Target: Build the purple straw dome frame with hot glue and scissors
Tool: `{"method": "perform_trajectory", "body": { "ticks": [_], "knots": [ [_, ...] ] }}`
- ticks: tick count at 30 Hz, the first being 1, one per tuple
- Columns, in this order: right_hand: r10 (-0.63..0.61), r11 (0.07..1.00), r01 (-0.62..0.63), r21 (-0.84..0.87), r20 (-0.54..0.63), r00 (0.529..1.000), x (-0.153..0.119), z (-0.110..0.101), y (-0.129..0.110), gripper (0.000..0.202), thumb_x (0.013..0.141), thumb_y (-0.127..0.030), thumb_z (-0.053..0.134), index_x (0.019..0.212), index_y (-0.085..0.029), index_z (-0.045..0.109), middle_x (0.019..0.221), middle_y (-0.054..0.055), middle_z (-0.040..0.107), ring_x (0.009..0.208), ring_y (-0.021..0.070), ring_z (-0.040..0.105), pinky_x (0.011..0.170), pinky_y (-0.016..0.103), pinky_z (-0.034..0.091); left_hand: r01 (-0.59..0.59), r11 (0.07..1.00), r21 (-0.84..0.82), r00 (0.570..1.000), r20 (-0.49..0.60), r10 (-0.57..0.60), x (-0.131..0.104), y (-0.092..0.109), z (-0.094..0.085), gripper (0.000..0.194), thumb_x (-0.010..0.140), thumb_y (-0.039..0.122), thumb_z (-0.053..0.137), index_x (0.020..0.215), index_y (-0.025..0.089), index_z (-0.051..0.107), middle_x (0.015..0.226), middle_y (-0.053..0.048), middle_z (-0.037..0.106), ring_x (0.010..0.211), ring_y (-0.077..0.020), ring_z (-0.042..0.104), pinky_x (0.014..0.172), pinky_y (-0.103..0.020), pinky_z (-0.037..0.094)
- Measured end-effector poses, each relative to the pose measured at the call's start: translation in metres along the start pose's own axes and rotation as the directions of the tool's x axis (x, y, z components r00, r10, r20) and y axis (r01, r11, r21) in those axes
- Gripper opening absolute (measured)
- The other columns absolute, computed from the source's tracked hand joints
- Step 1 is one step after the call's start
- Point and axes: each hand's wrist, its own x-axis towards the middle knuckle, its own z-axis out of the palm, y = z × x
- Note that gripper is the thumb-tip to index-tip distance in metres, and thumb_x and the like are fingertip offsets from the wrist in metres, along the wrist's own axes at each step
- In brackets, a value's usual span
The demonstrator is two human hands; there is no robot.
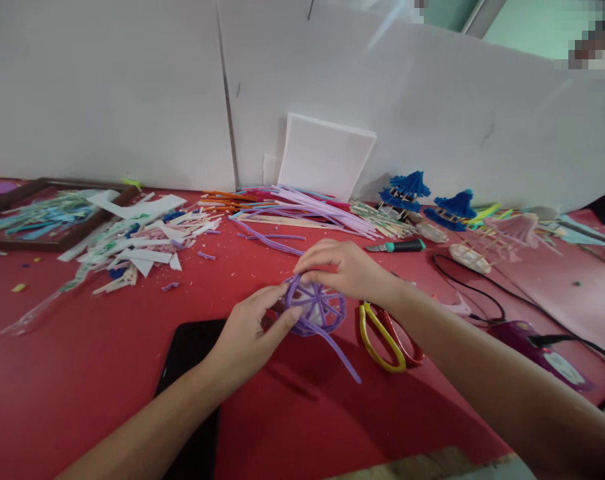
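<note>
A small round purple piece [318, 308], with strips crossing it like wheel spokes, is held above the red table [107, 360]. My left hand [255, 325] pinches its left side, thumb on the front. At the upper left rim, my right hand [337, 268] presses thumb and fingers together on it. One loose purple strip end [346, 362] hangs down to the right, and another purple strip [272, 244] stretches up and left behind my hands. Scissors with yellow and red handles [388, 340] lie just right of the piece, partly behind my right arm.
A black phone [190, 353] lies under my left forearm. Behind are a strip pile [317, 210], a cutter [397, 246] and white sheets [325, 157]. Scraps [147, 247] and a brown frame [77, 233] sit left; blue models [407, 190] and a corded purple device [537, 353] sit right.
</note>
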Motion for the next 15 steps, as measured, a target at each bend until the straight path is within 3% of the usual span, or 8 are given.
{"method": "perform_trajectory", "body": {
  "ticks": [3,8,15],
  "knots": [
    [0.11,0.979,-0.125,0.161,0.098,0.989,0.006,0.001,0.007,0.01,0.083,-0.022,0.066,0.087,-0.016,0.073,0.088,0.005,0.07,0.083,0.015,0.065,0.078,0.027,0.049,0.006,1.0,-0.025,1.0,0.002,-0.006,0.001,-0.001,0.0,0.034,0.088,0.039,0.054,0.116,0.022,0.063,0.1,-0.004,0.069,0.084,-0.0164,0.065,0.069,-0.024,0.053],
    [0.179,0.963,-0.231,0.142,0.305,0.935,0.013,0.0,0.013,0.009,0.082,-0.021,0.062,0.082,-0.016,0.07,0.085,0.003,0.068,0.076,0.0131,0.062,0.072,0.024,0.047,0.099,0.987,-0.125,0.993,0.075,-0.09,0.002,-0.005,0.002,0.04,0.086,0.042,0.056,0.119,0.02,0.063,0.099,-0.005,0.071,0.082,-0.0185,0.066,0.075,-0.03,0.055],
    [0.172,0.976,-0.207,0.072,0.337,0.926,0.017,0.005,0.007,0.015,0.078,-0.005,0.054,0.073,-0.014,0.064,0.079,0.002,0.063,0.074,0.0134,0.056,0.071,0.025,0.042,0.177,0.965,-0.192,0.977,0.155,-0.148,0.005,-0.007,0.002,0.041,0.085,0.043,0.057,0.119,0.02,0.063,0.104,-0.006,0.071,0.084,-0.0197,0.066,0.083,-0.034,0.054]
  ]
}}
